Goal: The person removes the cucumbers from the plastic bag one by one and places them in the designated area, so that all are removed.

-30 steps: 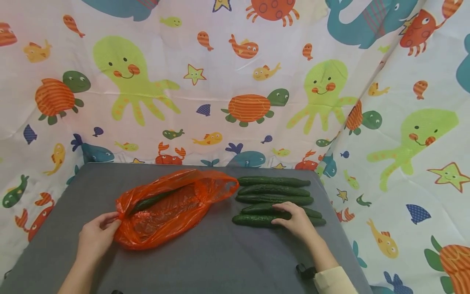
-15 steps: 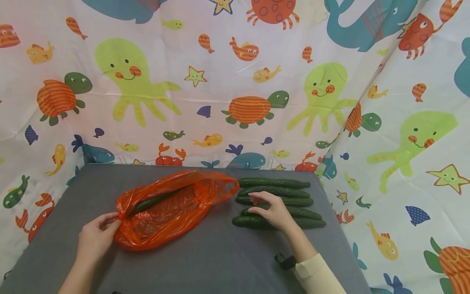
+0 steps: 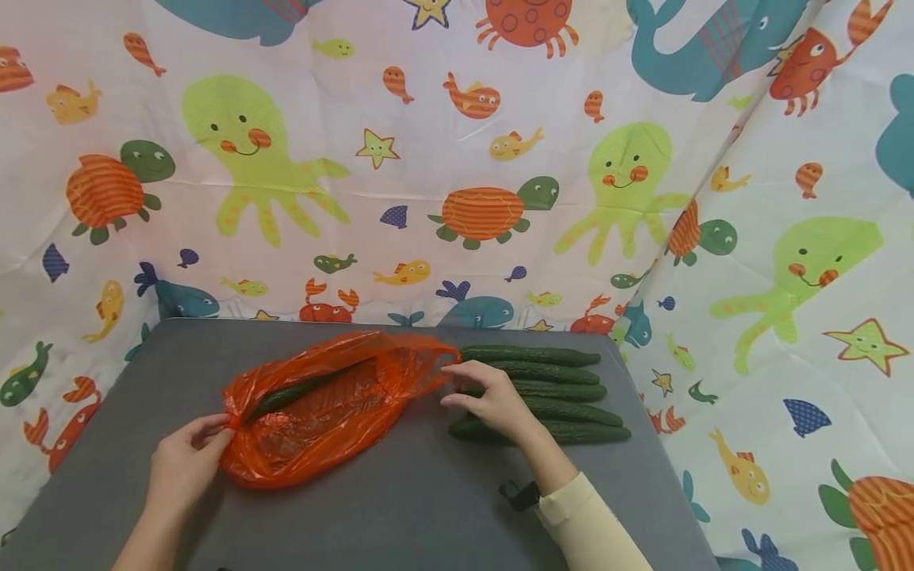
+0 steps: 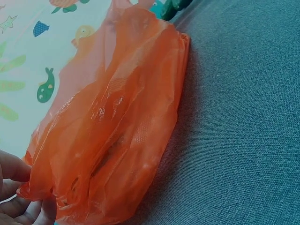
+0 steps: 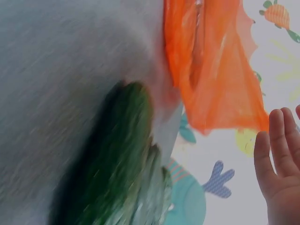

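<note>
An orange plastic bag (image 3: 350, 436) lies spread on the grey table, its opening facing up. Through that opening a cucumber (image 3: 289, 392) shows along the far side. My left hand (image 3: 187, 454) pinches the gathered left end of the bag between thumb and fingers, also seen in the left wrist view on the bag (image 4: 112, 126). My right hand (image 3: 493, 400) is beside the bag's right end, over the left ends of several cucumbers (image 3: 571, 410) lying in a row. Its fingers are spread with nothing held. In the right wrist view, the nearest cucumber (image 5: 112, 154) looks blurred.
The grey table (image 3: 400, 515) has its back edge against a white curtain (image 3: 400, 198) printed with sea animals. The curtain also runs along the right side. A small black device (image 3: 519, 496) sits at my right wrist, by the cream sleeve (image 3: 593, 523).
My right hand has moved left, from above the front cucumbers to the right end of the bag. The left hand keeps its pinch on the bag, and the cucumbers have not moved.
</note>
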